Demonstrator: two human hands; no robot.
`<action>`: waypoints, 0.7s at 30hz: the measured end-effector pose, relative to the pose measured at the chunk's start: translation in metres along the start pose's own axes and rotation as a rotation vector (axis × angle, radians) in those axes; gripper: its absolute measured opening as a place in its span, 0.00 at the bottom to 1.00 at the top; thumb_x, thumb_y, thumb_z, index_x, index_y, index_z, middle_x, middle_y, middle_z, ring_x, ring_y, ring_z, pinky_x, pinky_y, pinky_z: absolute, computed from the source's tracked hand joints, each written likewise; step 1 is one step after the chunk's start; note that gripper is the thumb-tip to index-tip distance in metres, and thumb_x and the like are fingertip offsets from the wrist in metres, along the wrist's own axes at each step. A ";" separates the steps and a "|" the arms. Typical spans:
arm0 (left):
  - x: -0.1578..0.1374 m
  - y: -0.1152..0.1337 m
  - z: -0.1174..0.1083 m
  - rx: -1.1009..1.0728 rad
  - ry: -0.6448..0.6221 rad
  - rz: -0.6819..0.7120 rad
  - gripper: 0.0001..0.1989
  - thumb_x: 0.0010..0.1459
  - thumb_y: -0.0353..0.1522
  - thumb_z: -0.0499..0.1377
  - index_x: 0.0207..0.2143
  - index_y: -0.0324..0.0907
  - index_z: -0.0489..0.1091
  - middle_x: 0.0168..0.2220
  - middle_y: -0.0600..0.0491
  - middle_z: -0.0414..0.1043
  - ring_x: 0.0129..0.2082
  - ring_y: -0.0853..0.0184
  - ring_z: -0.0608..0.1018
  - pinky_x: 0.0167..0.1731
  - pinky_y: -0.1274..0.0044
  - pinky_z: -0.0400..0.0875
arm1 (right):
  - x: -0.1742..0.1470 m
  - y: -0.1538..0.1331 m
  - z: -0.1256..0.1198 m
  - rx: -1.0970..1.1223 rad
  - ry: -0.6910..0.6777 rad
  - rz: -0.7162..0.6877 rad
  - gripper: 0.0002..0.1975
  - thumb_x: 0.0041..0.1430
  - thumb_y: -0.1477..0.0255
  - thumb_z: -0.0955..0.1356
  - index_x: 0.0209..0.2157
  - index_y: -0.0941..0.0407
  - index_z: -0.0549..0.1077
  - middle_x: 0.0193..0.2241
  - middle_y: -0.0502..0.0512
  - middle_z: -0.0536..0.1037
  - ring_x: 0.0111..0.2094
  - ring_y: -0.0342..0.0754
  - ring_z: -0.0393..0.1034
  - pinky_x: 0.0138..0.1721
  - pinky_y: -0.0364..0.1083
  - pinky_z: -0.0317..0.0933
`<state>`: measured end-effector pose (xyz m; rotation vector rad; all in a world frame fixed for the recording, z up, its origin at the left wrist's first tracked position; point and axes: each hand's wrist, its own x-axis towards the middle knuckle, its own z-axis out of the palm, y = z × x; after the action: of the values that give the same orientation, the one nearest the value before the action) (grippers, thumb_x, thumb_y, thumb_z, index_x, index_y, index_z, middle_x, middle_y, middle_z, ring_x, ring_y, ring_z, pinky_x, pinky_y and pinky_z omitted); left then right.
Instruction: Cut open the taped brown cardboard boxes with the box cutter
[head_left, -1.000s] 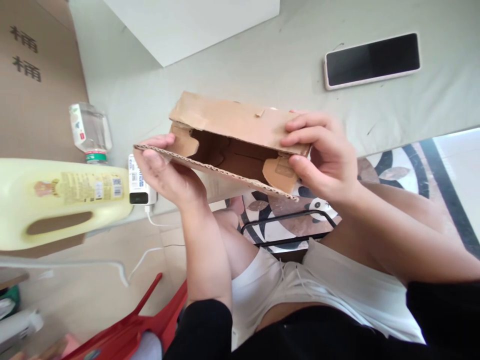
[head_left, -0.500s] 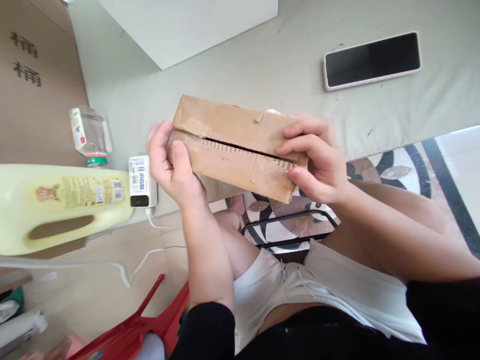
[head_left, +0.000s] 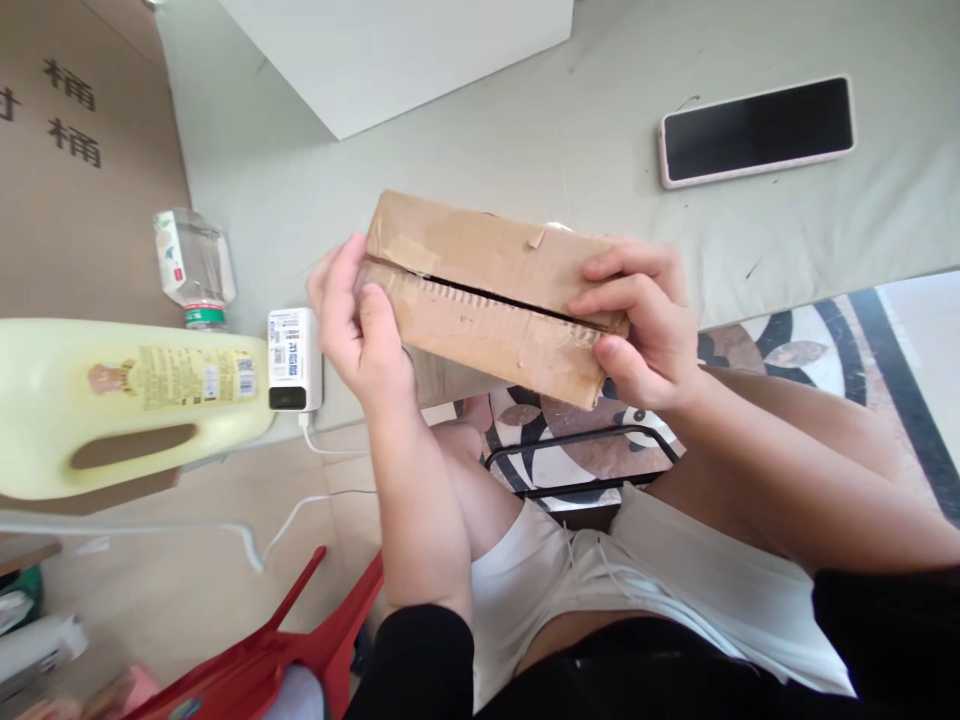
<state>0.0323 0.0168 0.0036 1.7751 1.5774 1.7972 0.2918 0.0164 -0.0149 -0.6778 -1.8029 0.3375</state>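
Observation:
A brown cardboard box is held up above the table edge, tilted down to the right. A narrow dark gap with a torn, ridged edge runs along the side facing me. My left hand grips its left end, thumb on the near face and fingers around the corner. At the right end my right hand is closed on the box, with fingertips over the upper flap and the thumb below the gap. What the box contains is hidden. A bit of something white shows behind its far edge.
On the grey-green tabletop lie a phone, a clear plastic bottle and a white power bank with a cable. A large yellow jug is at left. Behind stands a white panel. Below left is a red chair.
The whole view has shifted slightly, so the box, hands and table items appear a little further right. Both hands keep the same grip on the box.

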 end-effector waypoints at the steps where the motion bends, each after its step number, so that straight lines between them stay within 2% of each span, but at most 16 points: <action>1: 0.000 0.001 -0.001 0.012 -0.013 0.017 0.17 0.63 0.29 0.55 0.52 0.46 0.76 0.52 0.50 0.73 0.56 0.64 0.74 0.64 0.62 0.66 | -0.001 0.000 0.001 -0.014 0.007 0.012 0.14 0.65 0.58 0.62 0.43 0.50 0.72 0.44 0.57 0.72 0.49 0.56 0.71 0.54 0.61 0.68; 6: 0.002 0.004 -0.007 0.082 -0.095 0.018 0.22 0.61 0.25 0.52 0.49 0.51 0.79 0.52 0.52 0.70 0.56 0.64 0.72 0.63 0.66 0.65 | -0.004 -0.001 0.002 -0.067 -0.002 0.108 0.20 0.65 0.51 0.60 0.39 0.51 0.73 0.43 0.58 0.73 0.49 0.57 0.70 0.54 0.63 0.67; 10: 0.003 0.006 -0.006 0.120 -0.092 -0.011 0.18 0.60 0.27 0.52 0.42 0.49 0.80 0.49 0.51 0.70 0.54 0.62 0.73 0.60 0.65 0.68 | -0.002 -0.003 0.002 -0.047 0.016 0.058 0.16 0.65 0.55 0.61 0.41 0.51 0.72 0.43 0.57 0.72 0.48 0.56 0.70 0.53 0.62 0.68; 13: 0.003 0.008 -0.004 0.146 -0.083 -0.032 0.16 0.60 0.29 0.52 0.40 0.47 0.79 0.47 0.50 0.71 0.53 0.62 0.74 0.60 0.64 0.68 | 0.000 -0.003 0.004 -0.009 0.035 0.006 0.14 0.65 0.59 0.62 0.44 0.51 0.72 0.43 0.57 0.72 0.49 0.56 0.70 0.52 0.61 0.69; 18: 0.003 0.012 -0.003 0.167 -0.073 -0.122 0.13 0.61 0.32 0.52 0.39 0.45 0.77 0.47 0.50 0.70 0.54 0.61 0.73 0.62 0.63 0.66 | -0.001 -0.002 0.007 -0.002 0.073 0.000 0.14 0.65 0.59 0.62 0.43 0.52 0.73 0.43 0.57 0.72 0.50 0.57 0.70 0.52 0.62 0.69; 21: 0.002 0.011 -0.004 0.162 -0.069 -0.129 0.13 0.62 0.31 0.52 0.39 0.45 0.77 0.47 0.50 0.70 0.55 0.61 0.73 0.62 0.63 0.65 | -0.003 -0.003 0.007 -0.037 0.066 0.018 0.16 0.66 0.57 0.61 0.42 0.52 0.73 0.43 0.58 0.72 0.49 0.56 0.70 0.51 0.62 0.69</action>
<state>0.0350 0.0115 0.0142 1.7362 1.8098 1.5747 0.2854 0.0134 -0.0177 -0.7229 -1.7449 0.2915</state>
